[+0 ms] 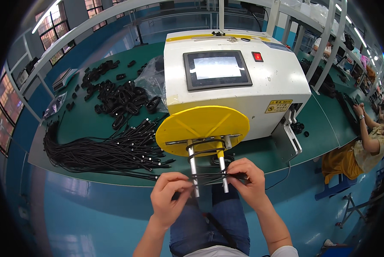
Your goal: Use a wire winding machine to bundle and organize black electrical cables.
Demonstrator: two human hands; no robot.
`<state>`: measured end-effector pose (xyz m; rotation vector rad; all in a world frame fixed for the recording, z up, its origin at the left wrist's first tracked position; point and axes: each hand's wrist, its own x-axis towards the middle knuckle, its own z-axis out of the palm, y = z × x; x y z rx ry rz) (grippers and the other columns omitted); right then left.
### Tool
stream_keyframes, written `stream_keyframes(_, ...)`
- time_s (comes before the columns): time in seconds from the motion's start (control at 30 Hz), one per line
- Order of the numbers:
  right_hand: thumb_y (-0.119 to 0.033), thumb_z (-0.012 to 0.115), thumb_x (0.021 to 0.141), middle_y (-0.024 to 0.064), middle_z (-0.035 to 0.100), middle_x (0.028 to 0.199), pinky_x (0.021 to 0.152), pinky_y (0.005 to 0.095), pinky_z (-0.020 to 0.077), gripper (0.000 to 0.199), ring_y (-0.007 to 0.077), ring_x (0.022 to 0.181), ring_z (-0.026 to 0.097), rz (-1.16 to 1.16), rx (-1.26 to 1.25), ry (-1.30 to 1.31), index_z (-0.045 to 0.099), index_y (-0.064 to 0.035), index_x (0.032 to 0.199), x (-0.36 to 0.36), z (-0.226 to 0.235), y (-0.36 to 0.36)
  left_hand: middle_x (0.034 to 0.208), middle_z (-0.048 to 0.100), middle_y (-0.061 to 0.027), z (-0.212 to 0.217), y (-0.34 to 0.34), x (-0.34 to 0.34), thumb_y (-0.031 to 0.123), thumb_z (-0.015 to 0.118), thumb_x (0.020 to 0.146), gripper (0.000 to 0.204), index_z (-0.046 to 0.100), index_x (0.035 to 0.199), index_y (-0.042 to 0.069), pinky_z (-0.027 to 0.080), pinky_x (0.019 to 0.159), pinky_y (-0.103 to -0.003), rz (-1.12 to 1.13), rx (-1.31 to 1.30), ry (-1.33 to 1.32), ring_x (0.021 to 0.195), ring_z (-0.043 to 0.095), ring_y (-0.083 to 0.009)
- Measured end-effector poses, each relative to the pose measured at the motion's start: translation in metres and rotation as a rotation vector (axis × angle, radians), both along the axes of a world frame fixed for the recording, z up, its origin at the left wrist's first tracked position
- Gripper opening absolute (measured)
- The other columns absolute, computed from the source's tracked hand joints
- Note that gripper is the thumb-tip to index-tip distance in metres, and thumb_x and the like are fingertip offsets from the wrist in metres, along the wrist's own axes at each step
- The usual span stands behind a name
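Note:
A white winding machine [260, 92] with a yellow disc [200, 124] stands in front of me. Two metal posts [193, 165] stick out of the disc toward me. Loops of black cable [210, 176] go round the outer part of the posts, and another turn of cable sits closer to the disc. My left hand [170, 197] is closed in a pinch at the left side of the loops. On the opposite side my right hand [250, 182] grips the loops between thumb and fingers, beside the right post. Its fingers partly hide the cable there.
Left on the green table [78, 124] lies a bundle of long black cables [97, 154] with connectors. Behind it are many coiled cables [119, 96] and a clear plastic bag [153, 77]. The machine carries a screen [217, 68] and red switch [257, 56]. A person [363, 141] sits far right.

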<state>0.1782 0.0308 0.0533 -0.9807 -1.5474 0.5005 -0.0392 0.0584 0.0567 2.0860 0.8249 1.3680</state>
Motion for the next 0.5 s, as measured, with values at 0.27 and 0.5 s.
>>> stream_keyframes(0.27, 0.017, 0.064, 0.069, 0.0111, 0.06, 0.088, 0.065, 0.0246, 0.0531, 0.023, 0.0157, 0.076, 0.061, 0.029, -0.045, 0.185, 0.057, 0.0021, 0.086, -0.004, -0.005, 0.0, 0.095, 0.063, -0.0108, 0.005, 0.018, 0.003, -0.01, 0.056, 0.082, 0.019, 0.059, 0.098, -0.002, 0.055, 0.07, -0.026, -0.2, -0.594, -0.368, 0.083, 0.065, -0.0186)
stream_keyframes(0.5, 0.017, 0.063, 0.069, 0.0127, 0.062, 0.088, 0.066, 0.0248, 0.053, 0.025, 0.017, 0.078, 0.062, -0.013, -0.045, 0.111, 0.061, 0.0033, 0.089, -0.003, 0.001, -0.002, 0.093, 0.066, -0.0134, -0.001, 0.042, -0.007, -0.011, 0.058, 0.079, 0.02, 0.061, 0.098, -0.004, 0.055, 0.068, -0.026, -0.356, -0.577, -0.199, 0.082, 0.066, -0.0172)
